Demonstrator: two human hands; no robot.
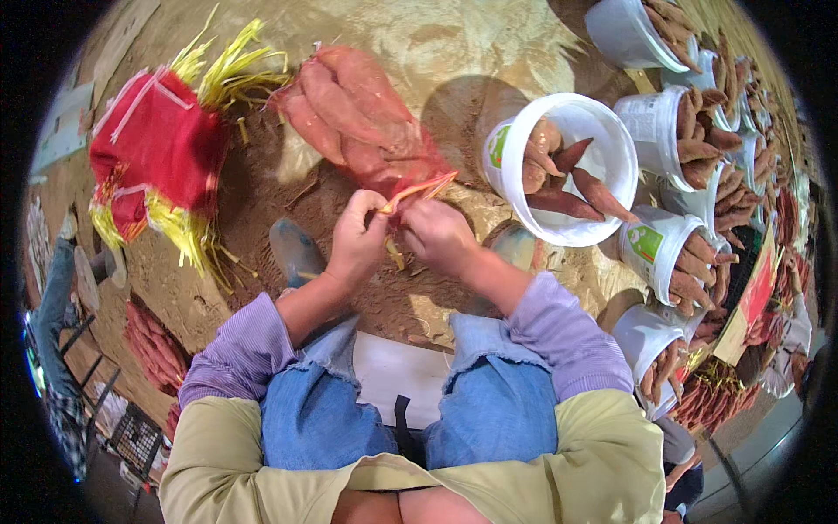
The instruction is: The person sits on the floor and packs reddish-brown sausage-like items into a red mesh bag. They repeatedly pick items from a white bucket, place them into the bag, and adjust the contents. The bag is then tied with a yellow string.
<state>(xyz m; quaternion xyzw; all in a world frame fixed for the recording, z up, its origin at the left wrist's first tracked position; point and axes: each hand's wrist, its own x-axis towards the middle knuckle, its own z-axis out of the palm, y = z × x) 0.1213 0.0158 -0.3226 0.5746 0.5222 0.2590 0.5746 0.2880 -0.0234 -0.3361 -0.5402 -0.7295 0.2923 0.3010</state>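
A red mesh bag of sweet potatoes [357, 108] lies on the dirt floor in front of me, its gathered mouth towards me. My left hand [360, 236] pinches the mouth's orange-yellow edge between thumb and fingers. Close beside it, my right hand [437, 236] is closed on the gathered neck of the same bag, with yellow tie ends hanging below. To the left lies a stack of red mesh bags [160, 150] with bundles of yellow plastic ties [236, 65]. On the right, a white plastic bucket [566, 232] holds several loose sweet potatoes [566, 200].
Several buckets heaped with sweet potatoes [697, 141] stand along the right. Another filled bag [154, 344] lies at the lower left, near a black plastic crate [134, 435]. People are at the far left and right edges. My boots flank the work spot.
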